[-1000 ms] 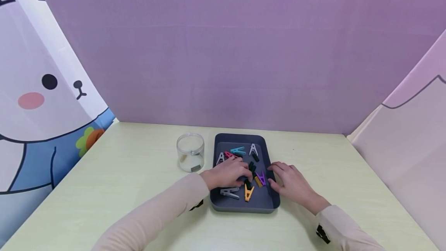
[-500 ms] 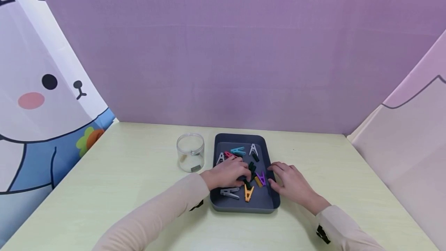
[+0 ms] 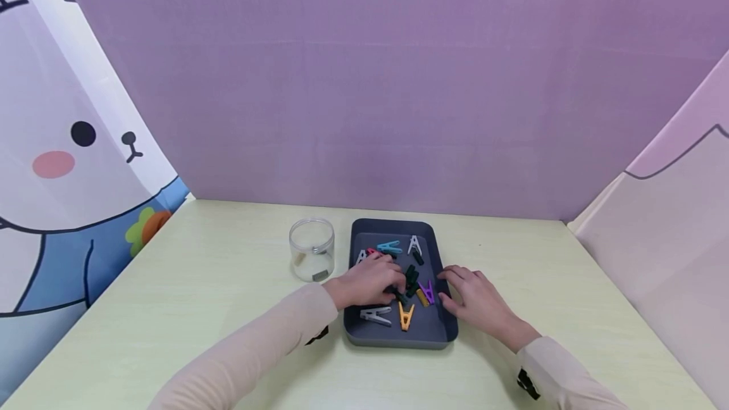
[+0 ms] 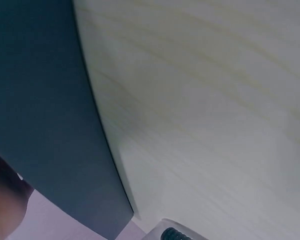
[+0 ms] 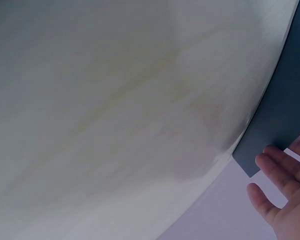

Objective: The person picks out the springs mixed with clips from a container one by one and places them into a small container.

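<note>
Your left hand [image 3: 370, 283] lies inside the tray [image 3: 447, 328], fingers curled on a dark green clip [image 3: 411, 278] in the middle; whether they truly pinch it, you cannot tell. Your right hand [image 3: 475, 299] rests spread on the right rim. The clips lie tangled, so the purple clip [image 3: 427, 291] could be dragged along. The jar [image 3: 311, 248] stands left of the tray, near your left wrist, and could be knocked.

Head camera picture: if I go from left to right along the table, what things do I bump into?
Clear jar → left hand → orange clip → purple clip → right hand. The hands and clips are at the dark tray.
</note>
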Demonstrator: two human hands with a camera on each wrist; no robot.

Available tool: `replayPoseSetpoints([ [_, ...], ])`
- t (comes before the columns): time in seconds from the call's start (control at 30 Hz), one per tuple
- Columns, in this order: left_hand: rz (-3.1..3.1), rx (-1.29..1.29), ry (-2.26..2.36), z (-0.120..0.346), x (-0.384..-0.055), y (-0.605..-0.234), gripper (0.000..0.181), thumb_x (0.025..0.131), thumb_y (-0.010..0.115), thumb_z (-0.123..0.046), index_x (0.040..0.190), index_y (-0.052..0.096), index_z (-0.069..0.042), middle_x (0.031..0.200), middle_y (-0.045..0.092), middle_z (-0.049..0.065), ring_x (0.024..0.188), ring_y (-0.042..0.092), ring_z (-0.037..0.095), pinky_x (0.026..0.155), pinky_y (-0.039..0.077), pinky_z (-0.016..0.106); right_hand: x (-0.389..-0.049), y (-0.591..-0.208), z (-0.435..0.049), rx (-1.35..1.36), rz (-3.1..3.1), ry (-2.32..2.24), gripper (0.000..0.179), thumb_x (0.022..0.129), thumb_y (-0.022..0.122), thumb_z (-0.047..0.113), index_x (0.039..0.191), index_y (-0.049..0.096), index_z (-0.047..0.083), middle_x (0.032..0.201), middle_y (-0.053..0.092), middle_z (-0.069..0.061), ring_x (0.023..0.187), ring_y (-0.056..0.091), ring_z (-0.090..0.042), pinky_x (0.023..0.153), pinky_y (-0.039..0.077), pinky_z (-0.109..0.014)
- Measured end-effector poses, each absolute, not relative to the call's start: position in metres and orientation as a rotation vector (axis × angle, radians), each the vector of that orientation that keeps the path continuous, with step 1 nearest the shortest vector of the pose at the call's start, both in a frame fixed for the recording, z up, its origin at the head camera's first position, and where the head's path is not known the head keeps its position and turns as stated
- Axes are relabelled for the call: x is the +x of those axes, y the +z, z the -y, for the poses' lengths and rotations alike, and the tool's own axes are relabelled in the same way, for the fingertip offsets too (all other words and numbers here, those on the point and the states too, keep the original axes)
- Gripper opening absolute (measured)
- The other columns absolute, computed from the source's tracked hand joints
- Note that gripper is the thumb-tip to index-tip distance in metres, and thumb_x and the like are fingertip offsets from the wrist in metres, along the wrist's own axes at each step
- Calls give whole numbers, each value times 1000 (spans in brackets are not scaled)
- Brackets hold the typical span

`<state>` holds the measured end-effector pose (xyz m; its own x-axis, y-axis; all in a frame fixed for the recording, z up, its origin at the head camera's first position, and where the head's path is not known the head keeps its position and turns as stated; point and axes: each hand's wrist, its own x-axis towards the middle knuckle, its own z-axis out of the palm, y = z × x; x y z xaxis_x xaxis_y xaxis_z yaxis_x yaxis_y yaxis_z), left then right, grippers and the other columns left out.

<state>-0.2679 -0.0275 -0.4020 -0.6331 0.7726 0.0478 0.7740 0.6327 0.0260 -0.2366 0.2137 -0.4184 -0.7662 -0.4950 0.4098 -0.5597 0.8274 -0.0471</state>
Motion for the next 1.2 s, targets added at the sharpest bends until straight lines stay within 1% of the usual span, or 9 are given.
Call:
replayPoseSetpoints([
  [0.13,2804,-1314,-83,31,-269,-403,16,81,66,-30,97,65,-30,99,63,-16,94,49,9,91,38,33,-237,-419,-214,787,2642,234,30,78,65,26,103,63,9,108,62,-6,100,59,-21,81,47,-42],
  [0.4,2756,-1285,-113,39,-271,-396,16,80,66,-29,97,65,-28,97,62,-16,93,49,9,83,37,31,-238,-418,-214,790,2643,221,31,78,65,27,103,63,9,108,63,-6,100,59,-21,80,47,-41],
  [0.63,2740,-1221,-135,50,-270,-384,16,81,64,-29,97,65,-28,94,63,-15,93,50,10,83,37,32,-239,-419,-214,806,2619,214,31,78,66,27,103,63,9,107,63,-5,99,59,-20,79,47,-40],
  [0.87,2704,-1157,-201,60,-272,-374,12,80,65,-27,92,65,-25,90,63,-11,89,49,11,75,33,28,-238,-421,-214,806,2604,221,30,78,66,26,102,63,9,107,63,-5,98,59,-20,78,46,-39],
  [1.07,2717,-1057,-212,70,-271,-362,12,81,64,-29,92,65,-26,92,63,-11,89,49,11,79,37,32,-239,-421,-213,799,2610,230,30,78,66,26,102,63,9,107,62,-6,98,59,-20,79,46,-41],
  [1.2,2738,-966,-274,79,-270,-354,13,79,65,-28,91,66,-25,92,64,-11,88,48,12,82,36,33,-238,-419,-213,783,2640,232,30,79,65,28,103,63,10,109,62,-5,100,59,-20,81,46,-41],
])
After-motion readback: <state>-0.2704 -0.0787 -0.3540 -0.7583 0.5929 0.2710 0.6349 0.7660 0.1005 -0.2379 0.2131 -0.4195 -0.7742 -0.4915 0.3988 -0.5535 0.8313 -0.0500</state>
